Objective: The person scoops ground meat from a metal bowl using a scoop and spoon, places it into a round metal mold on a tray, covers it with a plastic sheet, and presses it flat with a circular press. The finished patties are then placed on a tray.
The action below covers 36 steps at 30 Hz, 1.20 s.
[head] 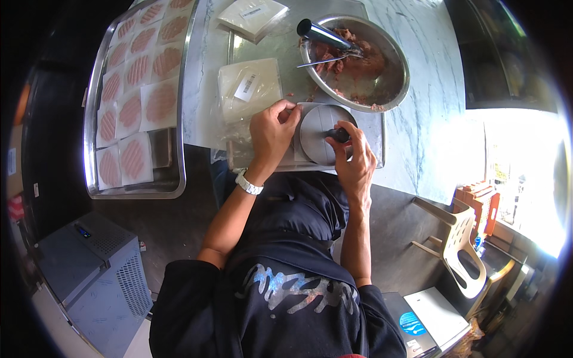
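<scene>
My right hand (356, 156) grips the black knob (339, 134) of a round metal burger press (315, 138). Beside the press's upper left edge, my left hand (278, 129) pinches the corner of a square paper sheet (305, 106) lying under it. Both rest on a metal tray (380, 134). Above right stands a steel bowl (400, 91) of raw minced meat (371, 62), with a black-handled utensil (324, 36) in it. Whether meat lies under the press is hidden.
On the left, a large steel tray (180, 134) carries rows of ridged raw patties (160, 102) on paper squares. Two plastic-wrapped stacks of paper squares (268, 76) (253, 18) lie left of the bowl. A plastic chair (463, 250) stands at the lower right, a metal appliance (98, 277) at the lower left.
</scene>
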Each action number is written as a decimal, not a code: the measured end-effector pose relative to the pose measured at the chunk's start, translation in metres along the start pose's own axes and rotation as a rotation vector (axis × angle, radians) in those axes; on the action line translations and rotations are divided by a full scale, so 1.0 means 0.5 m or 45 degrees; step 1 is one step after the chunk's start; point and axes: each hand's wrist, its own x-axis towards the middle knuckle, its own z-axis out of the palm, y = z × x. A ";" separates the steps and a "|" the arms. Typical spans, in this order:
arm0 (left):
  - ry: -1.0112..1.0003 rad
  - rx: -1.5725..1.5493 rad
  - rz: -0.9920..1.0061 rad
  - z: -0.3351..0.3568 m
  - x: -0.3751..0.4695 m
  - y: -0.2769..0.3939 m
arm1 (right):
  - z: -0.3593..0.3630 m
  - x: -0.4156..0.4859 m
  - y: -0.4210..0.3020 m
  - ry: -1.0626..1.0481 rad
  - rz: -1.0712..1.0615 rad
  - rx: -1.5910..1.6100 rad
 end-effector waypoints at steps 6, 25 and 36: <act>-0.049 -0.054 -0.073 -0.008 0.007 0.003 | 0.014 0.009 -0.004 -0.051 -0.016 0.003; -0.273 -0.141 -0.079 -0.035 0.025 -0.009 | 0.044 0.001 0.013 -0.043 -0.073 0.013; 0.092 0.069 0.457 -0.131 0.134 0.160 | -0.027 0.112 -0.060 0.064 -0.199 -0.084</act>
